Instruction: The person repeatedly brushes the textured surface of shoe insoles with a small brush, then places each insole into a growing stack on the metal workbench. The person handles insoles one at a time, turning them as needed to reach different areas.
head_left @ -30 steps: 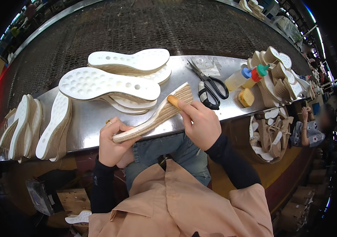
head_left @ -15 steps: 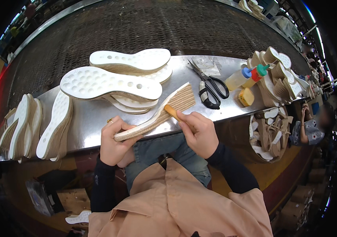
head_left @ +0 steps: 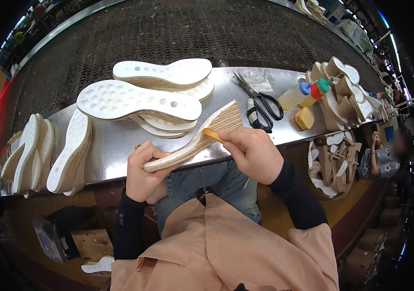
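My left hand (head_left: 145,170) grips the toe end of a wedge shoe sole (head_left: 224,122) wrapped in tan braided rope, its thick heel pointing away to the right. Between the fingertips of my right hand (head_left: 256,154) is a yellowish-brown stick (head_left: 212,135) with a rounded tip. That tip rests against the sole's rope side, close to its pale upper edge. Just beyond the sole lies a pile of white-bottomed wedge soles (head_left: 139,100). Black-handled scissors (head_left: 264,112) lie to the right of the heel.
On the metal bench (head_left: 112,157) stand a blue-capped bottle (head_left: 293,98), a green-capped bottle (head_left: 312,98) and a yellow block (head_left: 305,118). More soles are stacked left (head_left: 32,155) and right (head_left: 343,97). Below right, a bin (head_left: 332,195) holds shoes; a person (head_left: 384,162) is beyond.
My right hand has turned and shifted slightly up and right, its wrist swinging outward. The stick's tip stays near the same spot on the sole. My left hand keeps its grip.
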`<state>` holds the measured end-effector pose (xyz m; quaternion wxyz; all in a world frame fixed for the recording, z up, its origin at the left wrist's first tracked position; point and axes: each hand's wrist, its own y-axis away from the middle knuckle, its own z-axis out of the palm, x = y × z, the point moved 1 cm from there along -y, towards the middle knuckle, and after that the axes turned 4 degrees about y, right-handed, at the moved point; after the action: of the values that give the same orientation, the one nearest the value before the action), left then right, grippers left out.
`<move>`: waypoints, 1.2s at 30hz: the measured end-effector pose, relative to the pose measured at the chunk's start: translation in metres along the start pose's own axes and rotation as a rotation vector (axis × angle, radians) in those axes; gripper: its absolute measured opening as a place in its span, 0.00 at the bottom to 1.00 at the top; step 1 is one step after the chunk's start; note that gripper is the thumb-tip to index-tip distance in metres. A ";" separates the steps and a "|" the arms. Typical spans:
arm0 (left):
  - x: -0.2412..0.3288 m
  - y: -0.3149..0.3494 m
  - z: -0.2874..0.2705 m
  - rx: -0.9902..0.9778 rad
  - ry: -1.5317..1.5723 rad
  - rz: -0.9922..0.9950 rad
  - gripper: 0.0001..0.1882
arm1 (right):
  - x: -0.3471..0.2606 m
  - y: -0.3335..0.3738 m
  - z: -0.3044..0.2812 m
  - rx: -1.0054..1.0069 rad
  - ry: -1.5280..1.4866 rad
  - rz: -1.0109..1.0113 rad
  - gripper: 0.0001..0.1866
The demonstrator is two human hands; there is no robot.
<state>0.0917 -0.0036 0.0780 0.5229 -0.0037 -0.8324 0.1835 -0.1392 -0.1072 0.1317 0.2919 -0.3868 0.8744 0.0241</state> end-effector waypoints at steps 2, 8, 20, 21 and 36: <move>0.001 0.000 0.000 -0.002 0.000 -0.001 0.12 | -0.002 -0.002 -0.002 -0.026 -0.005 -0.004 0.11; 0.000 0.000 -0.001 -0.005 0.005 -0.010 0.12 | -0.017 -0.007 -0.007 -0.186 0.226 0.036 0.09; -0.001 -0.002 -0.001 -0.011 0.005 0.000 0.13 | 0.013 0.011 0.004 -0.037 -0.429 0.260 0.12; -0.001 -0.002 -0.001 -0.011 0.002 0.000 0.13 | 0.009 0.016 0.009 0.007 -0.426 0.229 0.12; 0.000 -0.001 0.000 -0.016 0.017 -0.019 0.12 | 0.007 0.008 0.003 -0.116 -0.283 0.061 0.12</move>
<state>0.0920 -0.0046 0.0781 0.5316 -0.0013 -0.8293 0.1720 -0.1471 -0.1055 0.1245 0.3884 -0.3687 0.8332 0.1375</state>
